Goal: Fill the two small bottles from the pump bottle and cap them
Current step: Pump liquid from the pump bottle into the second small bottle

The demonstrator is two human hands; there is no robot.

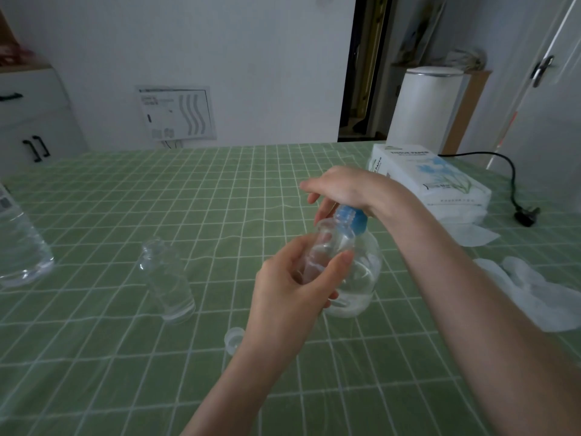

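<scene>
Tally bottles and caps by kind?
Small bottles: 2
Pump bottle: 1
Large bottle: 1
Cap: 1
Total: 5

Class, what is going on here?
A person is filling a small bottle. The left hand holds it, uncapped, with its mouth at the blue pump of the pump bottle, while the right hand rests on top. The second small bottle stands uncapped on the green tablecloth; a cap lies nearby.
</scene>
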